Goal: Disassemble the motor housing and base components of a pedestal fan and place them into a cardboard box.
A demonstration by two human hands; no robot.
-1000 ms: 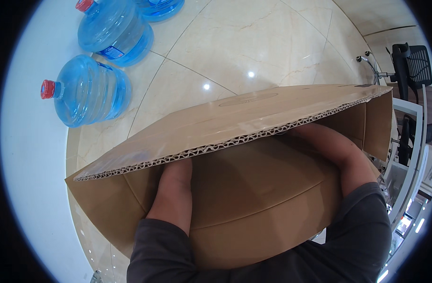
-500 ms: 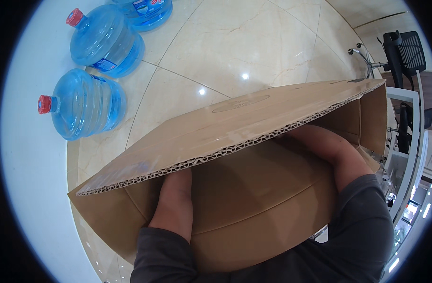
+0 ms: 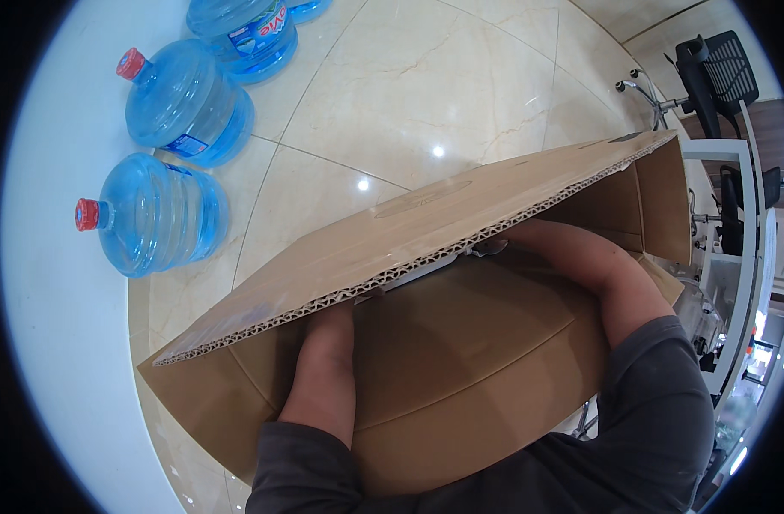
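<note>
A large brown cardboard box (image 3: 443,403) is in front of me, its far flap (image 3: 409,231) slanting over the opening. Both of my forearms reach inside under the corrugated edge of that flap. My left hand (image 3: 330,319) is mostly hidden beneath it, and my right hand (image 3: 518,231) goes under it farther right. Between them a strip of a white object (image 3: 422,271) shows just below the edge; its kind cannot be made out. Something small and greyish lies at its right end, close to my right hand. The fingers of both hands are hidden, so their grip does not show.
Several blue water jugs, the nearest one (image 3: 162,216) with a red cap, stand along the white wall (image 3: 58,231) at left. Glossy beige floor tiles (image 3: 426,94) spread beyond the box. A black office chair (image 3: 721,81) and a white desk frame (image 3: 747,197) are at right.
The white object has come into sight under the flap's edge between my hands. My view has shifted slightly, so the jugs sit lower in it.
</note>
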